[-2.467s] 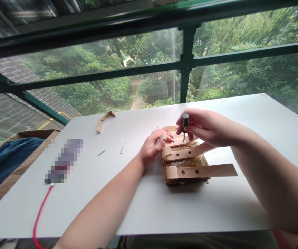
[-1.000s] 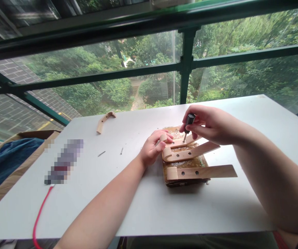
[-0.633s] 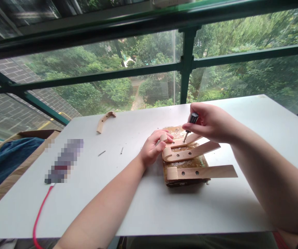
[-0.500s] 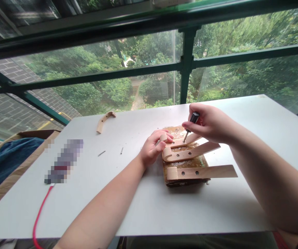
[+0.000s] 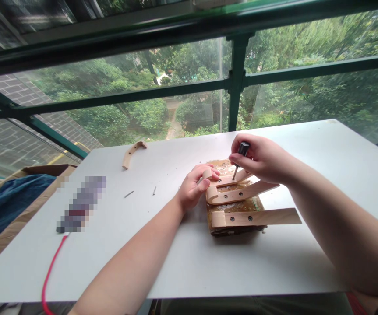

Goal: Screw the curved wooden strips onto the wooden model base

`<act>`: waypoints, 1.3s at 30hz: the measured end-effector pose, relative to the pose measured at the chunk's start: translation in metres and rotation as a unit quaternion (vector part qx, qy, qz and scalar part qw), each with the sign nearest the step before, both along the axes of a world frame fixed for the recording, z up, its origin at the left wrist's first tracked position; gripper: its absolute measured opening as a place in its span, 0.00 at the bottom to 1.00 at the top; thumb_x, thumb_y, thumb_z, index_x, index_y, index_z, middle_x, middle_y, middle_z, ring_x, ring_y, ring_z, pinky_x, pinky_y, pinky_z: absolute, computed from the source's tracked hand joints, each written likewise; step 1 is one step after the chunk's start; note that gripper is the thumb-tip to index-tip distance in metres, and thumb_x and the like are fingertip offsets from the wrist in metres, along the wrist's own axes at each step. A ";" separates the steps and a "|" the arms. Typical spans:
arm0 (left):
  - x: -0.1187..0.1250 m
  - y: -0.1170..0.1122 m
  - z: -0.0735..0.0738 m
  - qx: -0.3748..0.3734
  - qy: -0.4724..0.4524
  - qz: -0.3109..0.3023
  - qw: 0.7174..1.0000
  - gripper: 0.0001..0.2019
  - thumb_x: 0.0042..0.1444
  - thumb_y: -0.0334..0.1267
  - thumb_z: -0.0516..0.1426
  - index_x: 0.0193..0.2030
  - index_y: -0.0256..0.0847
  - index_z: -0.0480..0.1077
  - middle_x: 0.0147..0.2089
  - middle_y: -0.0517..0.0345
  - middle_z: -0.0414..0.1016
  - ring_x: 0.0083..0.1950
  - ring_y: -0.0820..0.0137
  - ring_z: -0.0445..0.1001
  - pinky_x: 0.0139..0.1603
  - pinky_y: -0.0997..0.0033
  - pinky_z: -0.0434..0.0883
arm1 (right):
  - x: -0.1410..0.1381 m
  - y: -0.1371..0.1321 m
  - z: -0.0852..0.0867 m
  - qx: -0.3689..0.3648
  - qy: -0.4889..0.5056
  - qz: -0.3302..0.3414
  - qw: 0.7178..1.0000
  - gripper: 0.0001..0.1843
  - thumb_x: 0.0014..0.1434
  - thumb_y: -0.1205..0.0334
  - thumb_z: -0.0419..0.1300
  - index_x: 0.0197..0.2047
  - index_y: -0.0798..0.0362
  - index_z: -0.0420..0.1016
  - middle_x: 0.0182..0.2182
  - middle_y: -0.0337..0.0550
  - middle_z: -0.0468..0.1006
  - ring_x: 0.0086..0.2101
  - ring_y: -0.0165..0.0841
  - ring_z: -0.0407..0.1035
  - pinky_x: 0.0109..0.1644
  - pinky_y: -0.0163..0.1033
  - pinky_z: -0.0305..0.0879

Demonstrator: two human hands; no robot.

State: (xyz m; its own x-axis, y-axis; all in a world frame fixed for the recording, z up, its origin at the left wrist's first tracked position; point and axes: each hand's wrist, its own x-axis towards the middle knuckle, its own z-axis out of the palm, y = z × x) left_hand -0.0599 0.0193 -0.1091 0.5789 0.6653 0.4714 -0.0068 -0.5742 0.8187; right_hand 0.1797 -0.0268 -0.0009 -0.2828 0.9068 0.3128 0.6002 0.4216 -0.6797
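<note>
My right hand (image 5: 263, 157) grips the black handle of a screwdriver (image 5: 243, 148). Its shaft points down, with the tip at a screw in the farthest wooden hook (image 5: 226, 180). My left hand (image 5: 195, 186) is closed around the curled left end of that hook, steadying it against a brown, tape-wrapped block (image 5: 234, 206). Two more pale wooden hooks lie across the block: a middle hook (image 5: 233, 197) and a near hook (image 5: 264, 217), each with two dark screws in it. Part of the far hook's right end is hidden behind my right hand.
Two loose screws (image 5: 154, 190) lie left of the block on the white table (image 5: 116, 258). A separate curved wooden hook (image 5: 131, 155) rests near the far edge. At the left are a blurred-out device with a red cable (image 5: 49, 275) and a cardboard box (image 5: 21, 210) holding blue cloth.
My right hand and the screwdriver handle have shifted slightly left, bringing the screwdriver more upright. Its tip stays at the same screw. My left hand and the block have not moved.
</note>
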 end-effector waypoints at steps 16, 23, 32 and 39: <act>0.000 -0.001 0.000 0.000 -0.003 0.002 1.000 0.18 0.65 0.51 0.53 0.44 0.41 0.78 0.52 0.47 0.78 0.63 0.54 0.68 0.70 0.47 0.60 | 0.002 -0.006 0.008 -0.082 0.128 0.165 0.975 0.13 0.57 0.77 0.50 0.40 0.53 0.68 0.30 0.38 0.74 0.32 0.30 0.66 0.38 0.37 0.63; 0.001 -0.001 0.000 -0.001 -0.008 0.001 1.000 0.18 0.65 0.51 0.53 0.44 0.41 0.77 0.52 0.47 0.78 0.64 0.55 0.68 0.70 0.47 0.60 | 0.005 -0.008 0.011 -0.091 0.108 0.176 0.974 0.19 0.52 0.80 0.49 0.43 0.53 0.70 0.33 0.40 0.75 0.34 0.31 0.68 0.38 0.38 0.66; 0.001 0.001 -0.003 0.003 -0.008 0.000 1.000 0.19 0.64 0.53 0.53 0.44 0.41 0.78 0.52 0.47 0.78 0.63 0.54 0.70 0.71 0.45 0.60 | 0.008 -0.007 0.011 -0.124 0.094 0.150 0.976 0.06 0.63 0.68 0.56 0.44 0.51 0.69 0.38 0.43 0.81 0.28 0.30 0.74 0.33 0.39 0.72; 0.001 -0.001 -0.001 0.001 -0.009 0.005 1.000 0.19 0.64 0.53 0.53 0.43 0.41 0.78 0.51 0.47 0.78 0.62 0.55 0.70 0.71 0.46 0.60 | 0.013 -0.004 0.009 -0.107 0.073 0.110 0.985 0.09 0.59 0.60 0.66 0.35 0.50 0.68 0.35 0.42 0.81 0.28 0.33 0.75 0.27 0.39 0.68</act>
State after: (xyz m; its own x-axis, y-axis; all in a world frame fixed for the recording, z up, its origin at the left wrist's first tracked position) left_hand -0.0585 0.0184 -0.1105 0.5635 0.6705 0.4826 -0.0148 -0.5759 0.8174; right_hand 0.1926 -0.0310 0.0080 -0.4463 0.8778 0.1738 0.3995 0.3692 -0.8391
